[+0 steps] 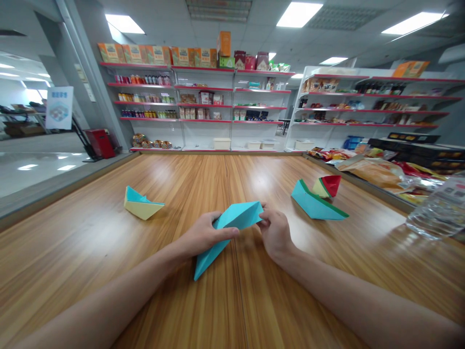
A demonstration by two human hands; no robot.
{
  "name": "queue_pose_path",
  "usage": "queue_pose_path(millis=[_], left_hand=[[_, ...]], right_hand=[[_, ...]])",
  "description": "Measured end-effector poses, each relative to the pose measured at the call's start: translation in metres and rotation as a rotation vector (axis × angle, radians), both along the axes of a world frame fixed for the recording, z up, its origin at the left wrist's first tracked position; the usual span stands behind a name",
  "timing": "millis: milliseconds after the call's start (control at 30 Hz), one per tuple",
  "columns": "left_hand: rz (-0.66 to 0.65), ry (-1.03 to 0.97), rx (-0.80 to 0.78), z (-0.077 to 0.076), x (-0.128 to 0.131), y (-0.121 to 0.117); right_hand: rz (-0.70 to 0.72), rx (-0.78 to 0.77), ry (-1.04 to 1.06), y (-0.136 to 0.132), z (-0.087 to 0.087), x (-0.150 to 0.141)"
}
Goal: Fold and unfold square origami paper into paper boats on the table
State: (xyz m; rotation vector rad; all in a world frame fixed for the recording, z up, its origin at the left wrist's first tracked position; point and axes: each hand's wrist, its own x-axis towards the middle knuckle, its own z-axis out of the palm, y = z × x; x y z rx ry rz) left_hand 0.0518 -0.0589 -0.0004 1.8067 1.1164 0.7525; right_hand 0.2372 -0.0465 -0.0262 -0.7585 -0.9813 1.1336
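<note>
A folded sheet of light-blue paper is held between my hands just above the wooden table. My left hand grips its left part, the thumb lying across the front face and the other fingers mostly behind the sheet. At the upper right corner, my right hand pinches the paper's edge between thumb and fingers. One pointed end slants down toward me below my left hand. To the left sits a yellow-and-blue paper boat. On the right lie a blue-and-green paper boat and, behind it, a red-and-yellow one.
The wooden table stretches away from me, with a raised rim. A clear plastic bottle lies at the right edge, near snack packages and black boxes. Stocked shelves stand behind the table.
</note>
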Motion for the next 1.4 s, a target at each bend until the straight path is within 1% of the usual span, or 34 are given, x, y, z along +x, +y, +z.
queue_pose_path(millis=[100, 167, 300, 400, 467, 567, 633, 700, 767, 833, 933, 1067, 1133, 1267, 1300, 1333, 1400], left_hand=[[-0.021, -0.049, -0.043, 0.0, -0.003, 0.002], [-0.056, -0.099, -0.087, 0.001, -0.005, 0.001], [-0.13, -0.237, -0.189, 0.003, -0.006, -0.002], [-0.119, -0.348, -0.257, 0.003, -0.003, -0.005], [-0.127, -0.411, -0.321, 0.002, -0.001, -0.005], [-0.201, -0.46, -0.422, -0.003, 0.0, -0.005], [-0.249, -0.449, -0.419, -0.006, -0.001, -0.005], [-0.268, -0.418, -0.363, -0.008, -0.002, -0.004], [-0.254, -0.384, -0.315, -0.009, -0.002, -0.005], [-0.22, -0.363, -0.294, -0.008, -0.001, -0.005], [-0.181, -0.371, -0.332, -0.005, 0.001, -0.005], [-0.148, -0.375, -0.418, -0.003, 0.005, -0.006], [-0.16, -0.4, -0.446, -0.003, 0.007, -0.007], [-0.236, -0.532, -0.431, -0.006, 0.011, -0.012], [-0.253, -0.553, -0.427, -0.007, 0.012, -0.013], [-0.266, -0.564, -0.431, -0.007, 0.013, -0.013], [-0.266, -0.558, -0.453, -0.007, 0.015, -0.013]], right_hand=[[0.08, -0.072, 0.076, -0.004, 0.004, -0.003], [0.08, -0.085, 0.078, -0.006, 0.006, -0.004], [0.069, -0.037, 0.054, -0.009, 0.006, -0.004], [0.08, 0.003, 0.036, -0.009, 0.004, -0.004], [0.131, 0.006, 0.036, -0.009, 0.004, -0.005], [0.28, -0.04, 0.072, -0.012, 0.006, -0.007], [0.361, -0.079, 0.078, -0.014, 0.007, -0.009], [0.396, -0.092, 0.048, -0.016, 0.008, -0.011], [0.366, -0.087, -0.007, -0.017, 0.007, -0.012], [0.293, -0.081, -0.056, -0.016, 0.005, -0.013], [0.204, -0.086, -0.069, -0.013, 0.003, -0.013], [0.191, -0.112, -0.029, -0.012, 0.002, -0.012], [0.243, -0.117, -0.042, -0.014, 0.002, -0.012], [0.507, -0.09, -0.144, -0.022, 0.002, -0.015], [0.547, -0.092, -0.165, -0.024, 0.002, -0.016], [0.561, -0.101, -0.184, -0.025, 0.001, -0.017], [0.535, -0.116, -0.224, -0.026, 0.001, -0.018]])
